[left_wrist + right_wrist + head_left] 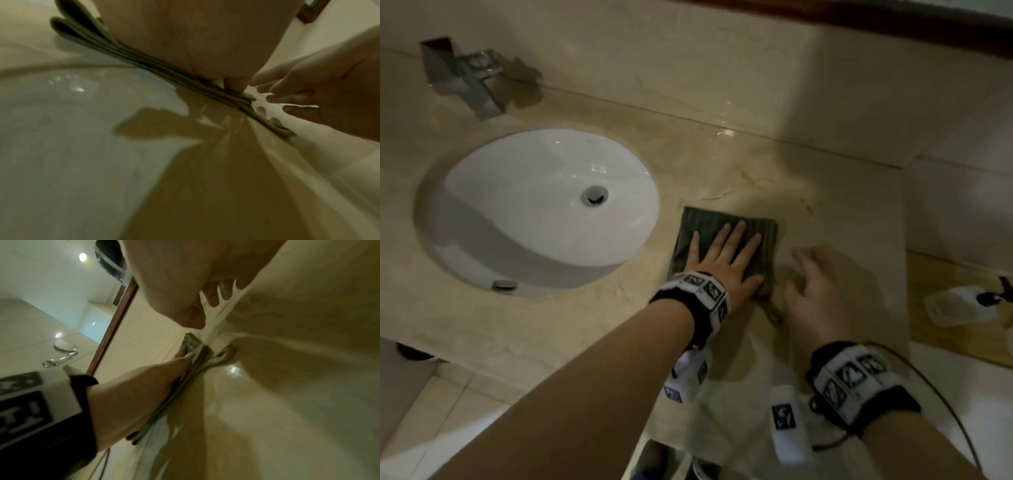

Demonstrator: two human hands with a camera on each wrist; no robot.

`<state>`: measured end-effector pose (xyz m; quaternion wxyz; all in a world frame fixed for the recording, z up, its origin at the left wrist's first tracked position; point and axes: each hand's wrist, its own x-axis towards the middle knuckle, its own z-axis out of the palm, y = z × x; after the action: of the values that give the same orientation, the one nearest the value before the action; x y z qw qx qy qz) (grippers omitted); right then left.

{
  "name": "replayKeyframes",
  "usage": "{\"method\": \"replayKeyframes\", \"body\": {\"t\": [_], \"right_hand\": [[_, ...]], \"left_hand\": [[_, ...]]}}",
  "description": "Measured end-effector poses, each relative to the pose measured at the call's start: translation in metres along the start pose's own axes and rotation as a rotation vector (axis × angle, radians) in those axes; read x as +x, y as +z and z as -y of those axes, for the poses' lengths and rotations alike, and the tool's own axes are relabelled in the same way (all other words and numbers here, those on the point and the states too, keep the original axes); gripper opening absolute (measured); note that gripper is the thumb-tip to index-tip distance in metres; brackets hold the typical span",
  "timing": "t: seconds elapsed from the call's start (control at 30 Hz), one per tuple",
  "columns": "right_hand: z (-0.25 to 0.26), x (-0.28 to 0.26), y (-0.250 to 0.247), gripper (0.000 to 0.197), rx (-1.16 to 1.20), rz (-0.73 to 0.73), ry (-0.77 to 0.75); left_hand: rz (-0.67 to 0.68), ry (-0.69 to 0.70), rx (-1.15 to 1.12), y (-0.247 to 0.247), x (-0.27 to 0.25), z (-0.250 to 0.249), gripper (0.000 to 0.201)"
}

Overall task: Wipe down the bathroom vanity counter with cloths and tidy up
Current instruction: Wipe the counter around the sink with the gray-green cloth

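A folded grey-green cloth (pixel 698 224) lies flat on the beige marble counter (pixel 808 178), just right of the sink. My left hand (pixel 726 253) presses down on it with straight, spread fingers. In the left wrist view the cloth (pixel 82 34) shows as stacked folds under my palm. My right hand (pixel 811 284) hovers just right of the cloth's edge, fingers loosely spread and holding nothing. The right wrist view shows the cloth (pixel 195 356) under the left hand (pixel 148 386), with a loop sticking out at its corner.
A white oval sink (pixel 541 205) is set in the counter at left, with a square chrome faucet (pixel 465 78) behind it. A clear soap dispenser (pixel 959 305) lies on a wooden shelf (pixel 928 274) at the right. The counter's front edge runs below my wrists.
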<state>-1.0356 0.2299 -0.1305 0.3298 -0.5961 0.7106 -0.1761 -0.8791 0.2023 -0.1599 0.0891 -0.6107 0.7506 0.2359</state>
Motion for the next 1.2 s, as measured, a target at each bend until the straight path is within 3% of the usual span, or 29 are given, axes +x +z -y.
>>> {"method": "replayKeyframes", "body": {"t": [0.13, 0.33, 0.67, 0.83, 1.0, 1.2], "right_hand": [[0.01, 0.04, 0.013, 0.06, -0.18, 0.031, -0.052], [0.008, 0.046, 0.031, 0.071, -0.437, 0.021, -0.042], [0.028, 0.048, 0.029, 0.064, -0.28, 0.03, 0.046], [0.053, 0.079, 0.029, 0.059, -0.211, -0.005, -0.009], [0.071, 0.124, 0.027, 0.063, -0.393, 0.036, -0.039], [0.068, 0.141, 0.04, 0.063, -0.54, 0.087, 0.004]], "left_hand": [[-0.022, -0.001, -0.019, -0.012, 0.029, 0.019, 0.068], [-0.079, 0.004, -0.031, -0.03, 0.058, 0.031, 0.068], [-0.136, 0.04, 0.011, -0.031, 0.052, 0.034, 0.068], [-0.106, 0.07, 0.039, -0.022, 0.023, 0.04, 0.067], [-0.101, 0.063, 0.025, -0.014, 0.002, 0.042, 0.068], [-0.052, 0.045, 0.015, -0.034, 0.035, 0.053, 0.068]]}}
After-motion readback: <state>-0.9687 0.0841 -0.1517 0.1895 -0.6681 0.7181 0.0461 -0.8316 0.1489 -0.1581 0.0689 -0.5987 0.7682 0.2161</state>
